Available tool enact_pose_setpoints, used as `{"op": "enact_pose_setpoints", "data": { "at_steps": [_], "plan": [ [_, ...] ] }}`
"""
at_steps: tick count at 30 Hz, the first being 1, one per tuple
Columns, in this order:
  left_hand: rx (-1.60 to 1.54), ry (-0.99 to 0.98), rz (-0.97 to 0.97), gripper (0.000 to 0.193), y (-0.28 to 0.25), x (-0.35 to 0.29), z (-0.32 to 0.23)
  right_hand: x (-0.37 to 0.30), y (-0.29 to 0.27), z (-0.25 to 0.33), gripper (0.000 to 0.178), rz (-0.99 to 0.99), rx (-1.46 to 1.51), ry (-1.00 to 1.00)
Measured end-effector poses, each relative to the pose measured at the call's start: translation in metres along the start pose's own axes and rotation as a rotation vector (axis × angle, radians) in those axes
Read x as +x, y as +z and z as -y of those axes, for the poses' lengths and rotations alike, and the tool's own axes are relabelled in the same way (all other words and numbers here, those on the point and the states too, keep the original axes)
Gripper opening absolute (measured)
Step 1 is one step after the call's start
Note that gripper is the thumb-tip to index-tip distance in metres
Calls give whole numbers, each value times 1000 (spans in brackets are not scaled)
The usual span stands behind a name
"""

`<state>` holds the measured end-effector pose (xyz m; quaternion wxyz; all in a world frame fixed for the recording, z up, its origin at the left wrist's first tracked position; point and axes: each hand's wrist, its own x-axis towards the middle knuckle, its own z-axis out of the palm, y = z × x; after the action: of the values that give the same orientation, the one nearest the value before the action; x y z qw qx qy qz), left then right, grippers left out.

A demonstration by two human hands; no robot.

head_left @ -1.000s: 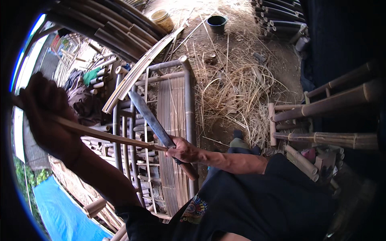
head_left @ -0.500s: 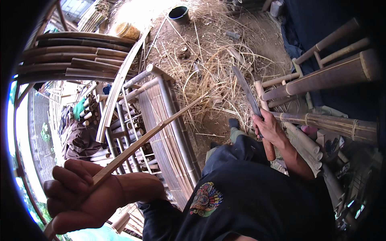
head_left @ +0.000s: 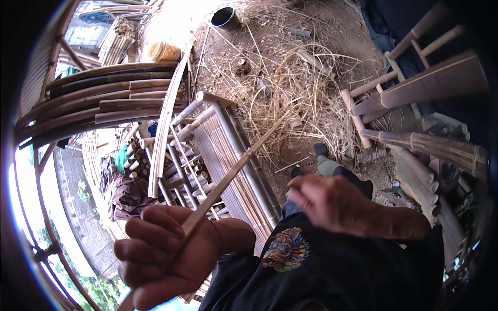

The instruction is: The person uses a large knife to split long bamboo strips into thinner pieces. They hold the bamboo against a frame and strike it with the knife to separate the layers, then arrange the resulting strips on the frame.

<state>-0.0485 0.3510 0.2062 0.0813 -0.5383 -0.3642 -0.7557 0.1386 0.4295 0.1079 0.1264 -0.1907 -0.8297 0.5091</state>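
A long, pale bamboo strip slants up and away from my left hand. That hand is closed around it at the lower left, palm upward, and the strip's lower end passes out below the fingers. My right hand is in front of my dark shirt, to the right of the strip and apart from it. Its fingers are curled and slightly blurred. No knife blade or handle shows there, and what those fingers hold, if anything, is hidden.
A bamboo bench stands beyond my left wrist. Bamboo shavings litter the ground ahead, with a black bucket farther off. Split bamboo poles are stacked at left. At right is a bamboo frame.
My right hand has come inward and nearer my chest; the knife seen in it before no longer shows. My left hand and the bamboo strip have shifted right as the view turned.
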Motion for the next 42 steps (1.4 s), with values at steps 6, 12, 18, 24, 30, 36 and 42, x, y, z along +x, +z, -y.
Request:
{"op": "enact_pose_setpoints", "data": {
  "at_steps": [6,12,18,24,30,36,42],
  "plan": [
    [4,-35,-51,50,8,-9,-8,13,5,29,21,56,-20,-27],
    [62,-87,-37,31,9,-10,-9,17,15,19,20,-32,97,-54],
    [41,-42,-7,29,7,-9,-3,26,29,-21,23,-15,22,147],
    [3,78,-63,45,14,-6,11,33,44,-24,16,-82,32,63],
    [46,52,-67,45,26,-2,13,34,28,23,11,-139,48,-210],
    [-10,23,-86,43,29,0,17,51,41,-43,13,-81,-244,-3],
    [-69,-54,-14,47,20,0,9,40,31,15,13,-219,19,-229]
  ]
}}
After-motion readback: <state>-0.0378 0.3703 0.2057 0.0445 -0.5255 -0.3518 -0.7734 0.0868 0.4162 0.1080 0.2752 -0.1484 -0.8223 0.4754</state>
